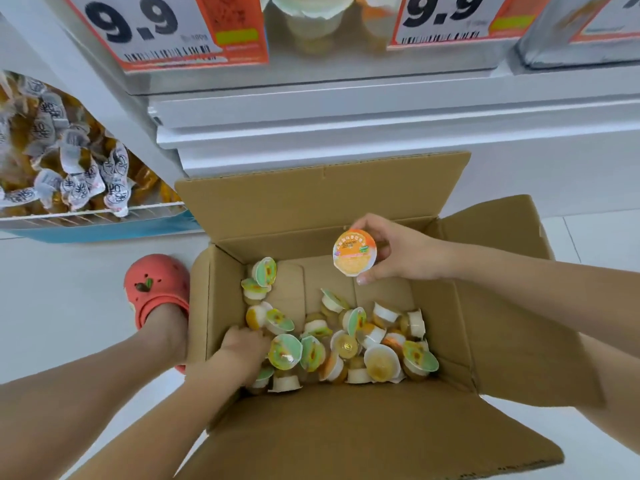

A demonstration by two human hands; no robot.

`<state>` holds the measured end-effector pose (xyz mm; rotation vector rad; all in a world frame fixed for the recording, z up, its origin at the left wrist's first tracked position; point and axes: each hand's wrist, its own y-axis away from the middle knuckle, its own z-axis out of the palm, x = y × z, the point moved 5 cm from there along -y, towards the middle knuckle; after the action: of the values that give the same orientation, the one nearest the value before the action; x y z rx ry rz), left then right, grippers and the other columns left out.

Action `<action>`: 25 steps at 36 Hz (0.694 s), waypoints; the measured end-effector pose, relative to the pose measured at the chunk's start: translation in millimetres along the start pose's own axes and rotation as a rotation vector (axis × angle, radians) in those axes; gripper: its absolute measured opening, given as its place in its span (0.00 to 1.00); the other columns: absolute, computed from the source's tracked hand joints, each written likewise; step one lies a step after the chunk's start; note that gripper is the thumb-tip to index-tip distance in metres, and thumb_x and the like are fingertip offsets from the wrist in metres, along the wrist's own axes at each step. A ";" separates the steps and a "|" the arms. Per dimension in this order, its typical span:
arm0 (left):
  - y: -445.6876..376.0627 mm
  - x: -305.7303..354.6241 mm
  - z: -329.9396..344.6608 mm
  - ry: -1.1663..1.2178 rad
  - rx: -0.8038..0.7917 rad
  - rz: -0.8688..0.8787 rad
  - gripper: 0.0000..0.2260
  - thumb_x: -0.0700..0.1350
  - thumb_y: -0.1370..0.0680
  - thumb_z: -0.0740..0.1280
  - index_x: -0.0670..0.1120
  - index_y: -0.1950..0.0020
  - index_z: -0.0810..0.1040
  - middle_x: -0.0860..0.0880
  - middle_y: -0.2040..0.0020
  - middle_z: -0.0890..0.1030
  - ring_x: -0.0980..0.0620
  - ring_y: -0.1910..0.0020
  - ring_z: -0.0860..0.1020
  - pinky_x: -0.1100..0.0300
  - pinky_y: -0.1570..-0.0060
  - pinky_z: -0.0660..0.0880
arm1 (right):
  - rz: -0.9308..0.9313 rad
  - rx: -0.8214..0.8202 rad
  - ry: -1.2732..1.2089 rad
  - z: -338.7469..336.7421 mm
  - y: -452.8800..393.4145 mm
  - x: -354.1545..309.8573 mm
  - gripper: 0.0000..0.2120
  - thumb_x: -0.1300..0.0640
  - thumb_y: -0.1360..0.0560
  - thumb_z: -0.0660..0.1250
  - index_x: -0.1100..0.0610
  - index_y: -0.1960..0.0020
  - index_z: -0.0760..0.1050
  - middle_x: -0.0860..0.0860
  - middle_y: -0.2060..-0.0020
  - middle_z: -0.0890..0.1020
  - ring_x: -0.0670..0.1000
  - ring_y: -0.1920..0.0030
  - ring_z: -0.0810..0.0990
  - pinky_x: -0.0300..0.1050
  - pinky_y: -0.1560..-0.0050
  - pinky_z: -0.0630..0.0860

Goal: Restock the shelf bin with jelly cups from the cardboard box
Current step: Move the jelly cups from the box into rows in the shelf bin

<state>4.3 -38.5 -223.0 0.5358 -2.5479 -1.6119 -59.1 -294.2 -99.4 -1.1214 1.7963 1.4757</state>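
Note:
An open cardboard box [450,341] stands on the floor below me, with several jelly cups [346,344] scattered on its bottom, most with green lids. My right hand [391,251] is raised above the box's far side and pinches an orange-lidded jelly cup [354,251], its lid facing me. My left hand [242,351] reaches down into the box's left side among the cups; its fingers are curled into the pile, and what they hold is hidden. The shelf bin [311,26] with cups shows at the top, between two price tags.
A white shelf unit [346,126] rises right behind the box. At left a wire basket [90,213] holds several wrapped snacks. A foot in a red clog [156,289] stands on the white tiled floor beside the box's left wall. Box flaps spread out to the right and toward me.

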 end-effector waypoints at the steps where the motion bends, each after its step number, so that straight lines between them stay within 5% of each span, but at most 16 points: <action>1: -0.6 3.4 3.6 -0.056 0.041 0.001 0.28 0.42 0.25 0.67 0.45 0.28 0.60 0.45 0.30 0.67 0.46 0.35 0.71 0.55 0.41 0.68 | 0.002 -0.004 -0.006 1.6 -0.3 1.4 0.29 0.64 0.35 0.78 0.55 0.40 0.67 0.51 0.45 0.79 0.48 0.44 0.78 0.46 0.41 0.76; 6: 0.2 4.6 15.7 -0.068 0.139 0.015 0.30 0.37 0.25 0.66 0.43 0.26 0.57 0.42 0.27 0.61 0.43 0.33 0.69 0.53 0.37 0.67 | 0.022 -0.014 -0.037 8.1 4.0 6.8 0.29 0.63 0.36 0.78 0.52 0.41 0.68 0.49 0.45 0.78 0.47 0.42 0.77 0.49 0.38 0.75; 10: 3.9 4.2 14.7 0.108 0.142 0.001 0.22 0.34 0.25 0.64 0.43 0.32 0.65 0.43 0.34 0.69 0.44 0.37 0.73 0.53 0.40 0.72 | 0.027 -0.011 -0.054 10.0 14.5 3.5 0.28 0.64 0.35 0.78 0.54 0.41 0.68 0.47 0.46 0.78 0.44 0.45 0.78 0.46 0.40 0.76; 13: 11.8 -15.2 -8.0 0.566 0.282 -0.103 0.12 0.42 0.26 0.66 0.44 0.43 0.74 0.45 0.44 0.78 0.48 0.48 0.79 0.57 0.52 0.77 | 0.021 -0.011 -0.037 9.1 24.7 -3.1 0.28 0.63 0.35 0.78 0.55 0.41 0.68 0.46 0.47 0.78 0.42 0.46 0.78 0.42 0.42 0.76; 15: 22.0 -31.2 -29.7 1.163 0.306 -0.191 0.11 0.44 0.28 0.70 0.43 0.47 0.77 0.44 0.49 0.81 0.50 0.56 0.79 0.61 0.63 0.76 | 0.016 -0.004 -0.031 7.0 31.5 -8.9 0.28 0.63 0.35 0.78 0.54 0.41 0.68 0.46 0.47 0.78 0.42 0.46 0.78 0.41 0.42 0.76; 18: 44.5 -27.7 -64.9 2.149 -0.055 -0.139 0.13 0.41 0.24 0.68 0.40 0.41 0.76 0.40 0.46 0.80 0.46 0.57 0.80 0.55 0.69 0.81 | 0.001 0.021 -0.050 3.5 40.8 -17.7 0.28 0.63 0.35 0.78 0.54 0.41 0.68 0.46 0.48 0.80 0.44 0.46 0.79 0.41 0.42 0.76; 21: 67.2 -25.7 -91.9 2.323 -0.208 0.030 0.13 0.43 0.23 0.67 0.41 0.40 0.76 0.42 0.46 0.79 0.45 0.59 0.83 0.50 0.66 0.81 | -0.021 0.029 -0.051 4.3 48.3 -27.5 0.28 0.62 0.35 0.78 0.53 0.41 0.68 0.47 0.48 0.80 0.46 0.45 0.79 0.42 0.41 0.76; 25: 74.2 -23.6 -91.8 2.293 -0.194 0.058 0.14 0.45 0.24 0.67 0.42 0.40 0.75 0.42 0.48 0.80 0.45 0.61 0.84 0.49 0.63 0.82 | -0.037 0.035 -0.061 10.0 55.1 -35.7 0.28 0.62 0.35 0.78 0.53 0.41 0.68 0.46 0.48 0.81 0.46 0.45 0.80 0.43 0.41 0.76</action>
<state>30.8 -81.1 -113.5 1.1327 -0.5720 -0.2541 -89.7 -272.9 -44.5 -1.0749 1.7447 1.4364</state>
